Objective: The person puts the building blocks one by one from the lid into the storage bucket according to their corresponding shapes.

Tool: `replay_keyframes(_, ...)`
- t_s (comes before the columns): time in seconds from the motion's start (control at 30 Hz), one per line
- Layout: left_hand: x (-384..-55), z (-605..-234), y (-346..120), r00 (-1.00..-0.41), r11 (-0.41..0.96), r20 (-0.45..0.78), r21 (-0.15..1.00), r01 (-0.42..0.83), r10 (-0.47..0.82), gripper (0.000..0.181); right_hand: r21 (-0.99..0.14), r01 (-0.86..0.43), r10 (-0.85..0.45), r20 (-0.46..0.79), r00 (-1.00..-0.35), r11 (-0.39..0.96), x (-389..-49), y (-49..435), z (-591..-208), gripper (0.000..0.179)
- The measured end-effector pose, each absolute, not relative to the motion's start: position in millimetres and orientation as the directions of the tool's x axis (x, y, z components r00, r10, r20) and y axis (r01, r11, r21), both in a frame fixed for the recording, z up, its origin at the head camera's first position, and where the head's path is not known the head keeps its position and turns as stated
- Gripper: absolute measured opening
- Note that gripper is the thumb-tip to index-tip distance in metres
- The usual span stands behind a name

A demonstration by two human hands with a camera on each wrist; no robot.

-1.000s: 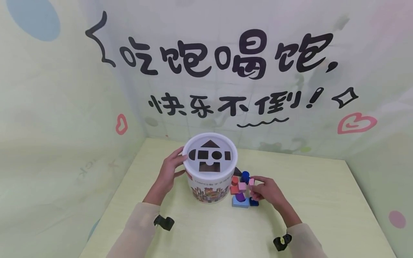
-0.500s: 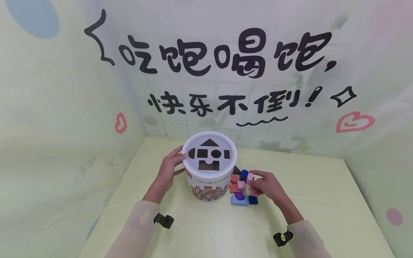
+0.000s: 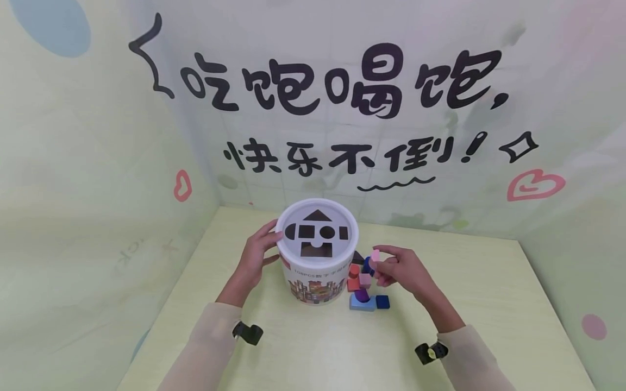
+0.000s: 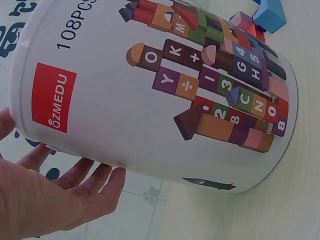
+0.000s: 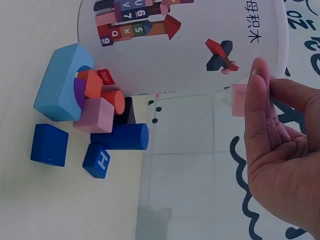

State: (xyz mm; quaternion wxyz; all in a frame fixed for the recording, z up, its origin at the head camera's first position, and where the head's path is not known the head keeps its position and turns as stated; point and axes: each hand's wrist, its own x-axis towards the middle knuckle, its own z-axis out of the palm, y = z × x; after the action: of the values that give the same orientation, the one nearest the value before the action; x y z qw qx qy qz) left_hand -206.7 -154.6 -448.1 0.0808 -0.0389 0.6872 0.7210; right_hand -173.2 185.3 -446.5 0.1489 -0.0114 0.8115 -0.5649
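Note:
A white lidded bucket (image 3: pixel 313 290) stands upright on the table, block pictures printed on its wall. Its lid (image 3: pixel 342 247) has several shaped holes. My left hand (image 3: pixel 252 260) rests on the bucket's left side, its fingertips (image 4: pixel 117 175) against the wall and one digit by the rim. Right of the bucket, my right hand (image 3: pixel 405 270) pinches a pink block (image 5: pixel 239 100) above the pile, partly hidden by the fingers. Below lie a light blue arch block (image 3: pixel 362 303), a purple piece (image 3: pixel 362 295), a pink cube (image 3: pixel 364 281) and a blue cylinder (image 5: pixel 125 137).
Against the bucket's right side also lie a red cylinder (image 5: pixel 114 102), a red block (image 5: pixel 90 82) and a dark block (image 3: pixel 358 258). A dark blue block (image 5: pixel 49 145) and a blue cube marked H (image 5: pixel 96 161) sit nearby. Printed cloth walls (image 3: pixel 440 206) border the pale table (image 3: pixel 464 304).
My right hand has risen with the pink block, moving slightly up and away from the pile. The left hand and the bucket have stayed in place.

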Motion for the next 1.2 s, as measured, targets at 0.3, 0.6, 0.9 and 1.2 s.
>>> replay_keyframes(0.3, -208, -446, -156, -0.985, -0.035, -0.163, 0.986, -0.165, 0.051, 0.052, -0.918, 0.116, -0.203, -0.204, -0.958, 0.379, -178, 177, -419, 0.057)
replay_keyframes(0.6, -208, -449, -153, -0.985, -0.036, -0.163, 0.986, -0.165, 0.057, 0.051, -0.911, 0.101, -0.189, -0.19, -0.963, 0.399, -179, 178, -401, 0.06)
replay_keyframes(0.9, -206, -450, -153, -0.986, -0.02, -0.162, 0.986, -0.163, 0.046, 0.051, -0.93, 0.094, -0.199, -0.174, -0.964, 0.355, -179, 176, -394, 0.062)
replay_keyframes(1.2, -204, -449, -155, -0.986, -0.026, -0.159, 0.987, -0.16, 0.042, 0.05, -0.94, 0.067, -0.214, -0.145, -0.966, 0.336, -180, 166, -389, 0.06)
